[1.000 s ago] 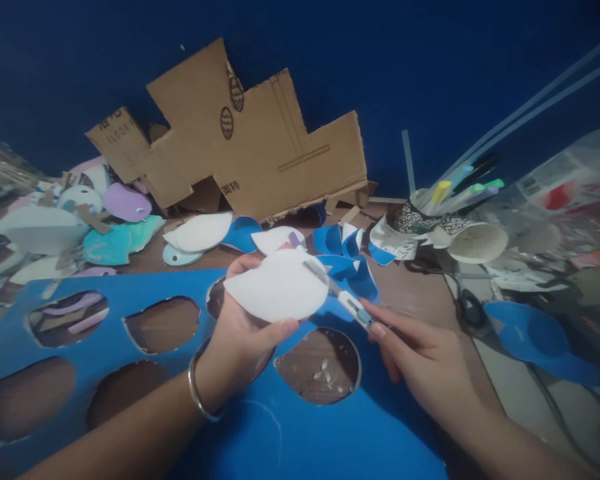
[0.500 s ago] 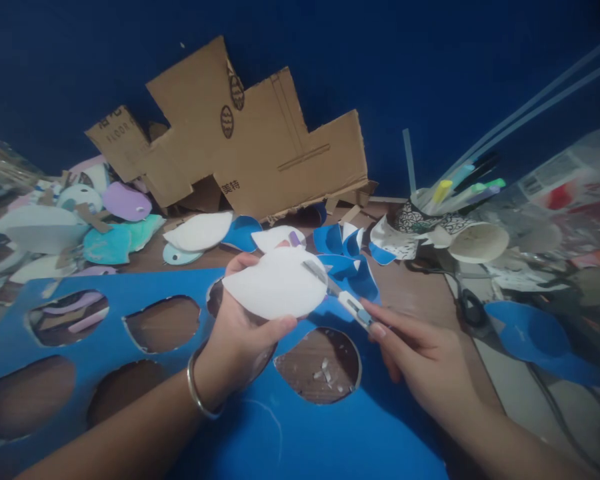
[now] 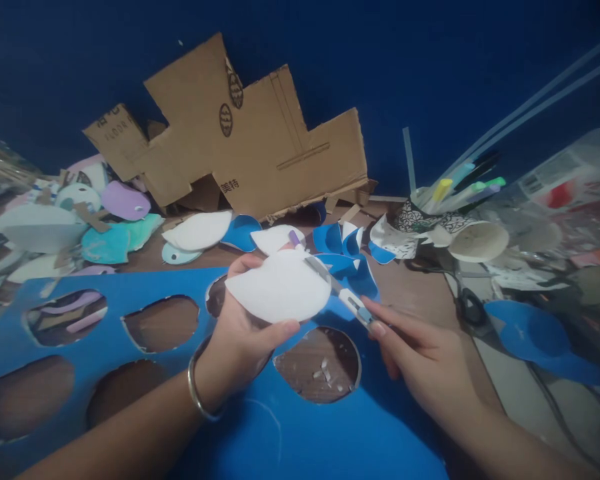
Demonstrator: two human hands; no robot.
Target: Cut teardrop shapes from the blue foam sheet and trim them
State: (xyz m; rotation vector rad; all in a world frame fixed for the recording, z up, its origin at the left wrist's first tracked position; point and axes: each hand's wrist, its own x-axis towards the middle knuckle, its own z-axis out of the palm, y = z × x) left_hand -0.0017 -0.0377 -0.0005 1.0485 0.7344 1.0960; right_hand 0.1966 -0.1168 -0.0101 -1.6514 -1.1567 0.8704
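My left hand (image 3: 253, 320) is closed on a white leaf-shaped board cutout (image 3: 277, 287), thumb on its near edge and fingers behind it. In my right hand (image 3: 410, 340) is a utility knife (image 3: 355, 303) with a pale handle and its blade out. The blade lies at the cutout's upper right edge; whether it is cutting in cannot be made out. Beneath both hands lies a blue board (image 3: 330, 433) with several leaf-shaped holes. Small white scraps (image 3: 324, 373) lie within the hole below the cutout.
Brown cardboard (image 3: 260, 147) leans against the dark blue wall. Painted bird-like cutouts (image 3: 125, 200) are heaped at the left, and white cutouts (image 3: 197, 230) lie behind my hands. To the right are a pen holder with markers (image 3: 443, 193), black-handled scissors (image 3: 473, 307) and blue offcuts (image 3: 535, 330).
The white cutout has shifted slightly right and down in my left hand's grip. The knife blade now lies nearer its upper right edge. My right hand has hardly moved.
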